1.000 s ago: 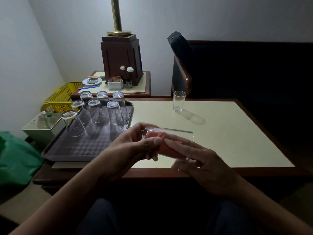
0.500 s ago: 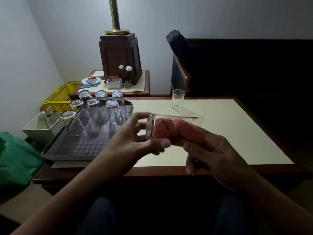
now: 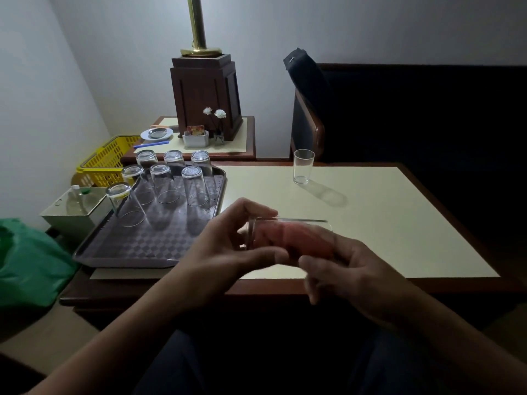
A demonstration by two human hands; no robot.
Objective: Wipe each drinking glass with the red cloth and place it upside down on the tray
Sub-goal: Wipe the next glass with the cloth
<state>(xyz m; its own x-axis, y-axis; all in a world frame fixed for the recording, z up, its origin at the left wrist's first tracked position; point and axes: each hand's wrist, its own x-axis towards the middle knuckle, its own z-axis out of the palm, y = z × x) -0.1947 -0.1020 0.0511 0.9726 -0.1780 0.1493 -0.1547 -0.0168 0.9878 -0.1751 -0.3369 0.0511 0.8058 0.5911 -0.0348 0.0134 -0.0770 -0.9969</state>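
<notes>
A wide cream surface (image 3: 385, 223) with a dark wooden edge, filling the middle of the view. At its left end, a purple checked tray (image 3: 137, 246), partly over the edge of the surface. On the tray, seven drinking glasses upside down: three in the far row (image 3: 174, 159), three in the next row (image 3: 161, 181), and one alone (image 3: 121, 203) nearer on the left side. Behind the tray, a lower side table (image 3: 245, 132) with a dark wooden lamp base (image 3: 205, 92), a small plate (image 3: 156, 134), a white holder (image 3: 195, 138) and two white flowers (image 3: 214, 112). To the left, a yellow basket (image 3: 105, 161) and a white box (image 3: 77, 209); lower, something green (image 3: 28, 260), unclear what. Far on the surface, one upright glass (image 3: 302, 166), alone, well apart from the tray. Above the near edge, both hands together around one glass (image 3: 288, 226) lying on its side, off the surface, base toward the left. Left hand (image 3: 228, 249) with fingers curled around the base end. Right hand (image 3: 350, 277) closed on the red cloth (image 3: 293, 238), pushed inside the glass through the mouth. Hands and cloth blurred, so finer detail of the grip not possible to tell.
</notes>
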